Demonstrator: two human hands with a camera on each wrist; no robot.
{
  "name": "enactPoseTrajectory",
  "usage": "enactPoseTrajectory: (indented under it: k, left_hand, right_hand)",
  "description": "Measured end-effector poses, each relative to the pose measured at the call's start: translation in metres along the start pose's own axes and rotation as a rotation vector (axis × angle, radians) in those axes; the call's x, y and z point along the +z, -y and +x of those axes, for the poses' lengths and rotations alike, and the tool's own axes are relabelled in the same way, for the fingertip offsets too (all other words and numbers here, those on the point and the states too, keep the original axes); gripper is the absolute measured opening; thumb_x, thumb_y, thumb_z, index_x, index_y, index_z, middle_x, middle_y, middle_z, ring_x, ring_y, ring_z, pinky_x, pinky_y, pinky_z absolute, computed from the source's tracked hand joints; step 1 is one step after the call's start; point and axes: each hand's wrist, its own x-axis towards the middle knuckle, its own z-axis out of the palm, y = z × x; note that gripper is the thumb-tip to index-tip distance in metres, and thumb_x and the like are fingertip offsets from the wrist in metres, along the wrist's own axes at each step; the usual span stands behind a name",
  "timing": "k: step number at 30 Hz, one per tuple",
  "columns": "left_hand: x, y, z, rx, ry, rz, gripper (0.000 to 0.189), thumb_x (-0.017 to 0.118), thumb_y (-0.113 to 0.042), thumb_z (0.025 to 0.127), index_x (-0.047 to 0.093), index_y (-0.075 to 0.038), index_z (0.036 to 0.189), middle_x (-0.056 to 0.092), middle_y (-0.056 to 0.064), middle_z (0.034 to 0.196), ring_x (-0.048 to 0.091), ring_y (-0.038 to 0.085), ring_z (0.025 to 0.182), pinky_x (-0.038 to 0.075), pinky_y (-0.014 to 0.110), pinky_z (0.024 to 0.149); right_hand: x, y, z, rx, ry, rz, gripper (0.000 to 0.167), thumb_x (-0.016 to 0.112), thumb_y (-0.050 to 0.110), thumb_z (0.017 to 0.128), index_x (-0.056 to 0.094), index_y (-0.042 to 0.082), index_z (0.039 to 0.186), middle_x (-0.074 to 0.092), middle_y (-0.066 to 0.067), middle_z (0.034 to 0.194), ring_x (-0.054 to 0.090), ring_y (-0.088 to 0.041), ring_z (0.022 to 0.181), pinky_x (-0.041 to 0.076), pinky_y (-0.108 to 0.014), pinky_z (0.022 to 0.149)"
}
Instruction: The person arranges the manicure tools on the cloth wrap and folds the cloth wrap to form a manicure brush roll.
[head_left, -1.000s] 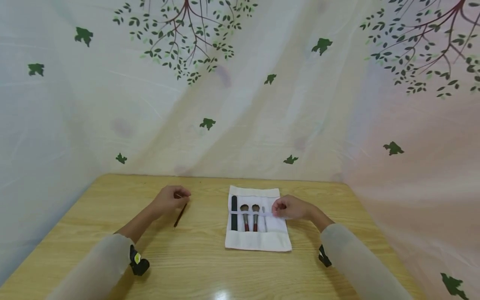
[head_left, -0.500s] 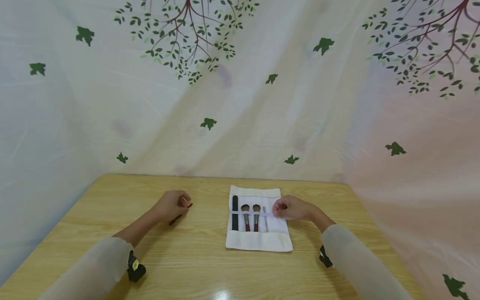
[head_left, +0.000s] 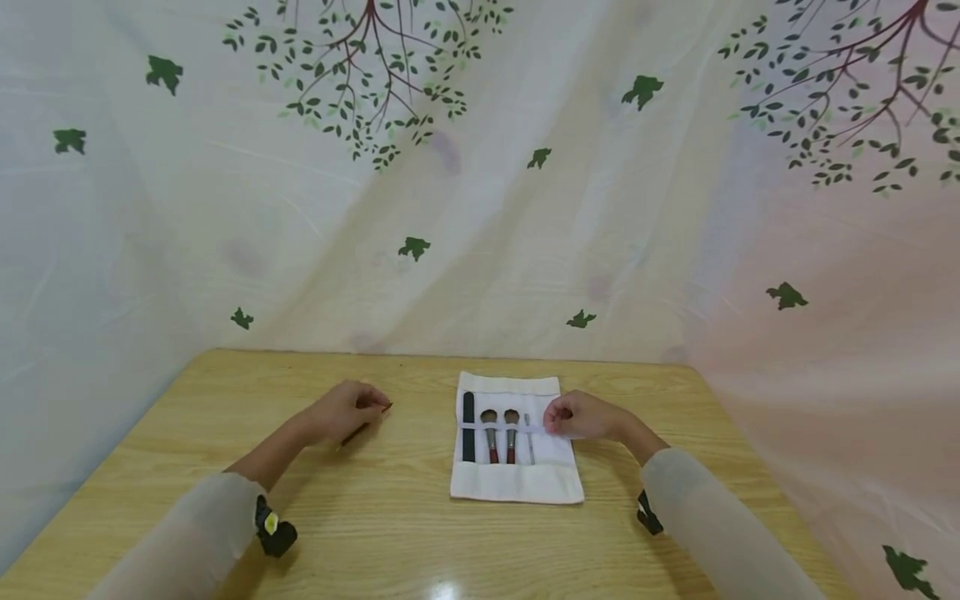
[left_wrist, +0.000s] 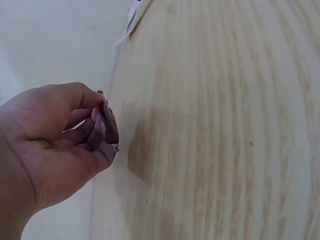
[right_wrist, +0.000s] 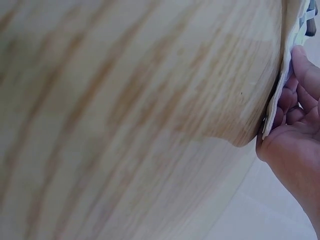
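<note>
Pinching the stick (head_left: 354, 435) left of the case (head_left: 516, 483) in the head view, your left hand (head_left: 347, 410) leaves its ends free. Left wrist view: that hand clamps it. Right wrist view: your right hand (right_wrist: 294, 137) pinches the strap (head_left: 500, 427), seemingly steadying the case.

Head view looks forward, downward; wrist views face left hand (left_wrist: 57, 142), right hand (right_wrist: 297, 125) closely; all share the table (head_left: 390, 533).

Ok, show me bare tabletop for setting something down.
Bare: the tabletop between the left hand, holding a slim stick, and the white pouch; also the stretch nearer the person, between the sleeves. Crowded: the pouch's tools and its right edge, at the right hand.
</note>
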Motion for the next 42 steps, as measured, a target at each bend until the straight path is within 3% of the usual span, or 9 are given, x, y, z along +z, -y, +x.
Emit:
enactPoseTrajectory:
  k: [6,15,19,22,26,31,35,42]
  left_hand:
    - [-0.004,-0.004,-0.003,0.003,0.070,-0.106,0.035,0.051,-0.010,0.108,0.058,0.006,0.138,0.062,0.018,0.136,0.057,0.030,0.124,0.050,0.043,0.099]
    - [0.002,-0.001,-0.005,0.043,0.108,-0.211,0.046,0.054,-0.006,0.106,0.043,0.010,0.148,0.055,0.026,0.135,0.055,0.037,0.122,0.054,0.038,0.089]
    - [0.008,-0.005,-0.004,0.070,0.077,-0.184,0.046,0.059,-0.009,0.104,0.046,0.010,0.144,0.056,0.027,0.130,0.059,0.038,0.117,0.057,0.038,0.084]
    - [0.018,-0.013,-0.001,0.081,0.050,-0.093,0.043,0.066,-0.016,0.102,0.054,0.005,0.138,0.063,0.017,0.118,0.065,0.029,0.106,0.057,0.036,0.081]
    - [0.040,-0.033,0.002,0.126,0.104,0.036,0.046,0.074,-0.026,0.097,0.059,-0.001,0.132,0.065,0.005,0.107,0.065,0.017,0.094,0.055,0.034,0.079]
    - [0.064,-0.056,0.003,0.171,0.164,0.089,0.048,0.078,-0.030,0.093,0.061,-0.003,0.128,0.065,0.002,0.104,0.062,0.013,0.090,0.053,0.034,0.080]
    - [0.074,-0.061,0.002,0.138,0.105,0.116,0.047,0.081,-0.029,0.090,0.062,-0.003,0.124,0.063,0.001,0.098,0.058,0.013,0.084,0.051,0.032,0.077]
    - [0.084,-0.062,0.001,0.091,0.025,0.074,0.043,0.086,-0.027,0.085,0.064,-0.001,0.113,0.060,0.002,0.091,0.054,0.015,0.079,0.048,0.032,0.072]
  right_hand:
    - [0.001,0.002,0.000,-0.002,0.000,0.006,0.008,0.062,0.005,0.101,0.068,0.001,0.099,0.058,-0.002,0.085,0.050,-0.015,0.078,0.044,-0.024,0.065]
    - [0.003,0.008,0.002,0.018,-0.007,-0.011,0.008,0.062,0.006,0.102,0.068,0.002,0.099,0.058,-0.002,0.085,0.050,-0.015,0.078,0.044,-0.025,0.066]
    - [0.003,0.009,0.001,0.022,-0.010,-0.014,0.008,0.062,0.006,0.102,0.068,0.002,0.099,0.059,-0.002,0.086,0.050,-0.016,0.079,0.044,-0.025,0.067]
    - [0.003,0.008,0.000,0.021,-0.013,-0.011,0.008,0.062,0.005,0.102,0.068,0.001,0.099,0.059,-0.002,0.086,0.050,-0.016,0.079,0.044,-0.025,0.067]
    - [0.001,0.007,-0.001,0.023,-0.013,-0.001,0.008,0.062,0.004,0.102,0.068,0.001,0.099,0.058,-0.003,0.086,0.050,-0.016,0.079,0.044,-0.025,0.066]
    - [0.000,0.006,0.000,0.016,-0.014,-0.007,0.008,0.062,0.005,0.102,0.068,0.001,0.099,0.058,-0.002,0.085,0.050,-0.016,0.079,0.044,-0.025,0.067]
    - [0.000,0.006,0.001,0.021,-0.015,-0.006,0.008,0.061,0.004,0.102,0.068,0.001,0.099,0.058,-0.002,0.084,0.049,-0.016,0.078,0.044,-0.025,0.066]
    - [0.002,0.005,0.000,0.027,-0.013,0.005,0.008,0.061,0.003,0.101,0.068,0.001,0.098,0.057,-0.002,0.084,0.049,-0.016,0.078,0.044,-0.024,0.067]
